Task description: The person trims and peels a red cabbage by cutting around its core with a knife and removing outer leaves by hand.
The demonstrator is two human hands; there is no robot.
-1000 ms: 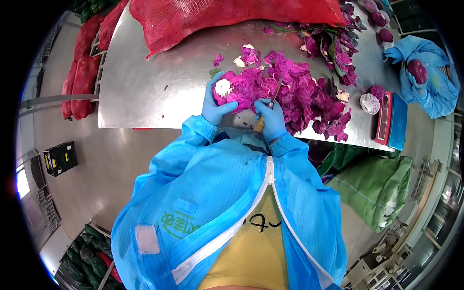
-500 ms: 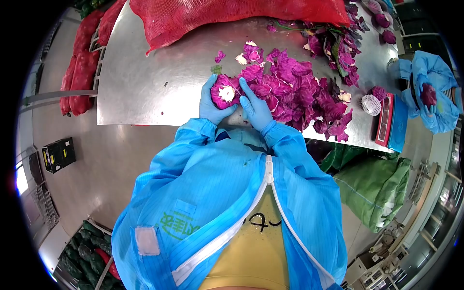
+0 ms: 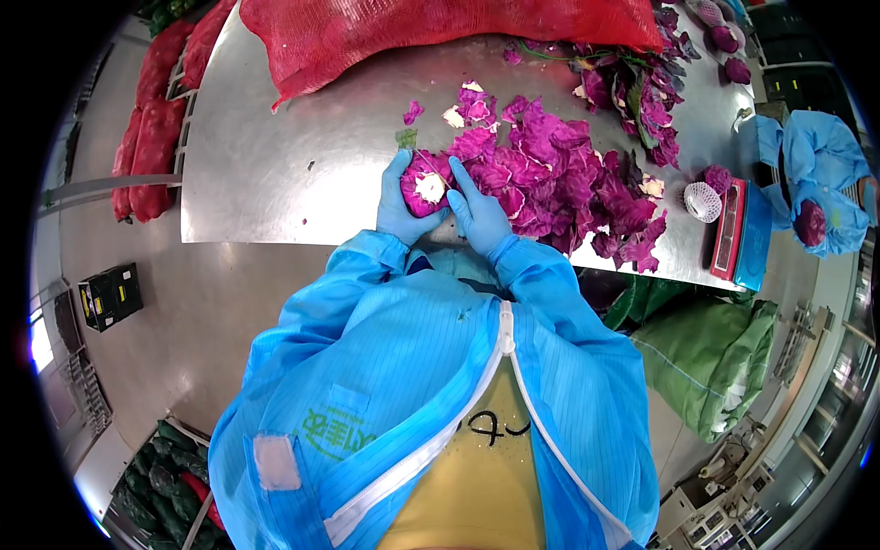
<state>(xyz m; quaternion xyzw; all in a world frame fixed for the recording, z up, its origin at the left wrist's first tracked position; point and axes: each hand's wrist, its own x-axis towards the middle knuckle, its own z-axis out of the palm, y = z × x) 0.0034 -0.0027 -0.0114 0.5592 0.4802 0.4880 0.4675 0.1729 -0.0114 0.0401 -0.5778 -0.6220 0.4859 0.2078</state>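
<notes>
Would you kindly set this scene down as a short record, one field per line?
Left hand: blue-gloved, gripping the left side of a red cabbage
Right hand: blue-gloved, at the cabbage's right side; firmness of contact unclear
Cabbage: pale cut stem facing up
Surface: metal table
Right of hands: piled loose purple leaves
Far side: red mesh sack
Table's right end: white foam net
Right edge: another person in blue

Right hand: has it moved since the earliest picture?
Yes: the right hand has moved leftward, farther from the blue box.
</notes>
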